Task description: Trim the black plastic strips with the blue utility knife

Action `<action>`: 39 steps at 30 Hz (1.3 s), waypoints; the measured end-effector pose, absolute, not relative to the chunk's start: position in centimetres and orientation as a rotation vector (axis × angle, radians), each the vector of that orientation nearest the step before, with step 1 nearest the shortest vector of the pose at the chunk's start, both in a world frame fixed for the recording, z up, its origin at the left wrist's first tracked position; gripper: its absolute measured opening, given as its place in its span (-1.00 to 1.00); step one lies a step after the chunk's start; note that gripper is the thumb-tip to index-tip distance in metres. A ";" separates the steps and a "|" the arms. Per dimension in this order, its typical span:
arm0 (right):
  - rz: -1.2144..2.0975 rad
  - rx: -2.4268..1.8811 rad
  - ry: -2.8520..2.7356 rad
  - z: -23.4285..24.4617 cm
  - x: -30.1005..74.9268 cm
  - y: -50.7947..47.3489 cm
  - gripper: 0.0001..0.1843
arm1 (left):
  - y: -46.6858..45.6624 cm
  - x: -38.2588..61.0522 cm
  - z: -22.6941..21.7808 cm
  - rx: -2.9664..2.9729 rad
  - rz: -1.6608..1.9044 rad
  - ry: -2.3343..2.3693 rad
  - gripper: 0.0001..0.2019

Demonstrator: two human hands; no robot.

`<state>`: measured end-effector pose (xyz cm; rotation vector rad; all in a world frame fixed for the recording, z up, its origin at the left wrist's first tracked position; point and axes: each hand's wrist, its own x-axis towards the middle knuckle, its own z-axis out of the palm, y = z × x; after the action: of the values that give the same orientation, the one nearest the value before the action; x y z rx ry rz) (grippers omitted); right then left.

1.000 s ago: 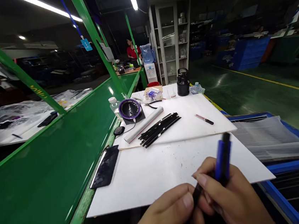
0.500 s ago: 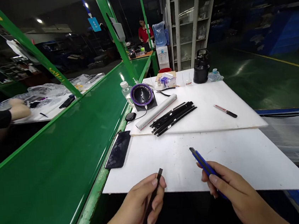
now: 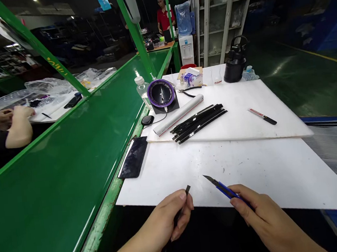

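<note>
My left hand (image 3: 173,213) is closed around a thin dark strip (image 3: 188,189), whose short end sticks out past the thumb; its lower part runs down between the fingers into shadow. In my right hand (image 3: 252,209) I grip a blue utility knife (image 3: 228,190), its pointed blade bare and angled up and left toward the strip. Blade and strip are apart. Both hands hover by the near edge of the white table (image 3: 251,173). Beyond them a bundle of glossy black strips (image 3: 200,122) lies on a white foam sheet (image 3: 240,122).
On the foam sheet lie a grey roll (image 3: 179,115), a red-and-black knife (image 3: 262,116) and pliers (image 3: 190,89). A purple-rimmed round device (image 3: 161,93) stands near a bottle (image 3: 142,89). A phone (image 3: 133,157) rests beside the green partition (image 3: 70,164). Co-workers are at left and back.
The utility knife has turned further left, and its blade now shows longer. My left hand has risen slightly, with less of the strip above its fingers. The view has shifted a little.
</note>
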<state>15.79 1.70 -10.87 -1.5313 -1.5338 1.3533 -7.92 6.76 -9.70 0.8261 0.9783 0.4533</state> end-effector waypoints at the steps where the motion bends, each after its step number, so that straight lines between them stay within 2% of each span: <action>1: 1.337 -1.520 -1.554 -10.9 15.7 1.6 -0.64 | 6.5 -7.8 -9.8 0.789 0.412 0.937 -0.67; 9: 1.166 -1.625 -1.799 -11.7 15.0 -0.2 -0.70 | 5.1 -6.8 -11.4 0.632 0.302 1.013 -0.73; 16: 1.053 -1.524 -1.959 -12.4 14.6 -1.0 -0.40 | 4.4 -6.8 -12.2 0.597 0.265 1.047 -0.76; 23: 0.985 -1.576 -2.113 -13.0 13.8 -0.8 -0.39 | 4.9 -7.1 -13.7 0.542 0.251 1.042 -0.69; 29: 0.986 -1.694 -2.300 -12.7 13.3 -0.6 -0.28 | 5.3 -7.3 -13.2 0.531 0.256 1.020 -0.76; 35: 1.018 -1.672 -2.343 -12.2 12.8 -0.3 -0.18 | 5.5 -7.3 -13.3 0.528 0.238 1.018 -0.73; 39: 1.023 -1.649 -2.384 -12.0 12.8 -0.1 -0.20 | 5.7 -7.5 -13.3 0.524 0.214 1.013 -0.72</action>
<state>12.84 -0.09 -11.98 -1.6489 -2.3842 1.0229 -7.49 5.72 -13.34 0.5244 1.0128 0.2137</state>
